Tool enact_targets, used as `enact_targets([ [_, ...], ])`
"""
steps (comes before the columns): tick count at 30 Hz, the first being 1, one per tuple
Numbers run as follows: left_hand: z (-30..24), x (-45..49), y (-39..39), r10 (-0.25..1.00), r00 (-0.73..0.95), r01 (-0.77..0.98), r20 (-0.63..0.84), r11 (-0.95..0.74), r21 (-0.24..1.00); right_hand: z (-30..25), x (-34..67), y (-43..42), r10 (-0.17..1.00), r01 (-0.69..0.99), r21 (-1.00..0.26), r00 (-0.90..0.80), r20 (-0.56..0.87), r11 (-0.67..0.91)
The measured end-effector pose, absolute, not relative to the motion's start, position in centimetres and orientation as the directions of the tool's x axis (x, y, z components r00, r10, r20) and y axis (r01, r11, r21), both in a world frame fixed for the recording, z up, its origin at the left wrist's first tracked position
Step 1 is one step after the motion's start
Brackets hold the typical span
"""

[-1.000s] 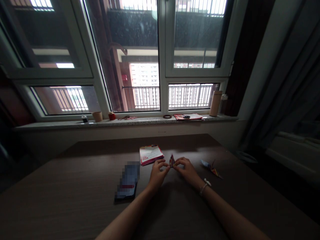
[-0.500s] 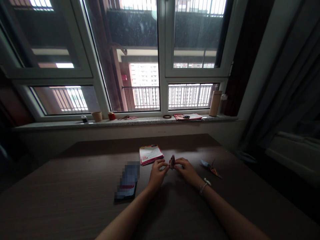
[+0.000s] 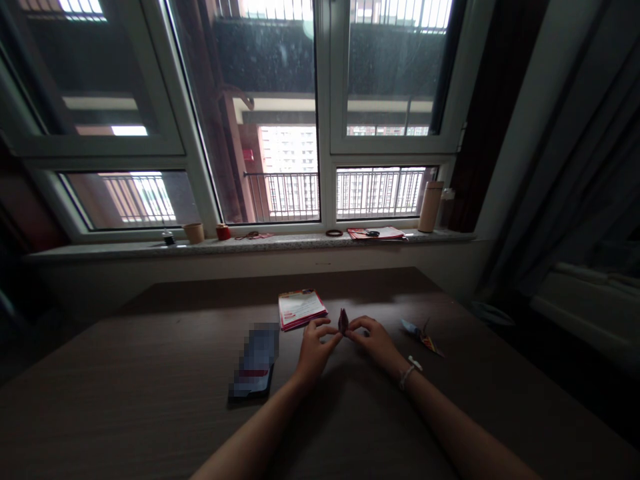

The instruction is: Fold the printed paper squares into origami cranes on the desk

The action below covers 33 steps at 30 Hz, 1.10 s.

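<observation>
Between my two hands a small folded piece of dark red paper (image 3: 343,321) stands upright, seen nearly edge-on. My left hand (image 3: 316,343) pinches its lower left side with thumb and fingertips. On the other side, my right hand (image 3: 373,339) grips the paper's lower right edge; a light bracelet is on that wrist. A stack of printed paper sheets (image 3: 302,309) with red edges lies just beyond my left hand. To the right of my right hand rests a folded paper crane-like figure (image 3: 423,337), bluish and patterned red and yellow.
A phone (image 3: 255,367), its screen blurred out, lies left of my left forearm on the dark wooden table (image 3: 150,373). On the windowsill (image 3: 295,243) stand a paper cup (image 3: 194,233), a red-bodied jar (image 3: 223,232), scissors on red papers (image 3: 373,233) and a tan bottle (image 3: 431,208).
The folded paper has turned in my fingers, so it now looks narrower and darker. My left fingertips have shifted slightly right, closer to my right ones.
</observation>
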<state>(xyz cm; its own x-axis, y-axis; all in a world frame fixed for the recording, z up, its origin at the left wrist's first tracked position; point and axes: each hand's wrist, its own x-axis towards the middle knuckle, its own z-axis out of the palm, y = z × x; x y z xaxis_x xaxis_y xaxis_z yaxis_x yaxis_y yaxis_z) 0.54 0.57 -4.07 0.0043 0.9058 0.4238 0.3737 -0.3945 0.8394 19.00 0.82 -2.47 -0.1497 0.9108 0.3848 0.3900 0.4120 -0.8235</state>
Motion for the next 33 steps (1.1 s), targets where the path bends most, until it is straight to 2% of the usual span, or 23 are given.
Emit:
enact_targets([
  [9, -3.89, 0.52, 0.59, 0.901, 0.004, 0.419, 0.434, -0.395, 0.817, -1.98, 18.80, 0.38, 0.916, 0.329, -0.858, -0.210, 0.341, 0.395],
  [16, -3.66, 0.55, 0.09, 0.919, 0.053, 0.400, 0.391, -0.379, 0.835, -1.99, 18.87, 0.31, 0.940, 0.382, -0.859, -0.137, 0.312, 0.341],
  [22, -3.66, 0.71, 0.05, 0.907, 0.034, 0.429, 0.420, -0.393, 0.813, -2.04, 18.80, 0.36, 0.928, 0.364, -0.854, -0.170, 0.331, 0.371],
  [33, -3.71, 0.63, 0.34, 0.909, 0.035, 0.424, 0.416, -0.390, 0.817, -2.28, 18.87, 0.60, 0.928, 0.375, -0.849, -0.128, 0.350, 0.372],
])
